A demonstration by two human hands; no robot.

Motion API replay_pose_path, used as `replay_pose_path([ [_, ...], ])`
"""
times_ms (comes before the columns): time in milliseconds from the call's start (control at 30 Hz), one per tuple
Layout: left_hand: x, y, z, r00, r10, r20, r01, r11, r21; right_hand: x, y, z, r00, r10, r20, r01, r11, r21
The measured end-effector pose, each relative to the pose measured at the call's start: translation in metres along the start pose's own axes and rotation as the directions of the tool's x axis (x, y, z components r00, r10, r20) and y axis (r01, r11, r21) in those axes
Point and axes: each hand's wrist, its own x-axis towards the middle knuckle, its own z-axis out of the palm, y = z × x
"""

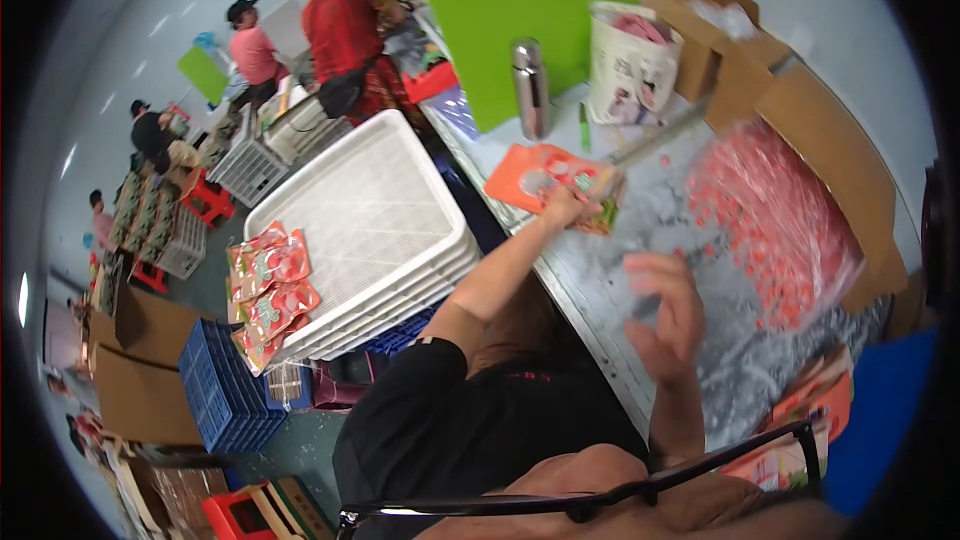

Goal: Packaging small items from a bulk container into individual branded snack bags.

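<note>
My left hand (567,208) grips an orange printed pouch (530,178) over the grey-topped table (690,230); a second pouch, with green on it, shows just behind my fingers, and I cannot tell if I hold that one too. Raised over the table, my right hand (665,315) has its fingers bent and apart with nothing visible in them. Beyond it, small red packets (740,220) spill from a clear plastic bag inside an open cardboard box (830,150). To my left, more red and orange pouches (275,285) lie at the end of a white tray (355,205).
A steel flask (530,90), a white bag (632,65) and a green pen (584,127) stand or lie near a green panel (530,0). The white trays are stacked. Blue crates (225,380) sit on the floor. Several people work farther off at the left.
</note>
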Motion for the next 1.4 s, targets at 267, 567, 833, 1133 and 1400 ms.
replay_pose_path([
  [267, -0.029, 0.027, -0.014, 0.986, 0.167, 0.009, -0.165, 0.966, 0.197, -0.034, 0.188, 0.042, 0.989, 0.13, 0.07, -0.078, 0.863, -0.498],
  [567, -0.054, 0.054, -0.024, 0.962, 0.272, 0.02, -0.264, 0.909, 0.323, -0.051, 0.214, 0.052, 0.974, 0.221, 0.041, -0.172, 0.85, -0.498],
  [833, -0.093, 0.102, -0.064, 0.945, 0.284, -0.159, -0.245, 0.942, 0.23, -0.067, 0.241, 0.074, 0.927, 0.295, 0.23, -0.058, 0.722, -0.69],
  [1133, -0.142, 0.111, -0.078, 0.991, 0.115, 0.071, -0.112, 0.993, -0.045, -0.025, 0.228, 0.058, 0.996, 0.09, -0.018, -0.087, 0.873, -0.48],
  [1400, -0.156, 0.057, -0.035, 0.867, -0.034, 0.498, 0.255, 0.888, -0.383, -0.085, 0.146, 0.04, 0.975, -0.056, 0.214, 0.163, 0.836, -0.523],
])
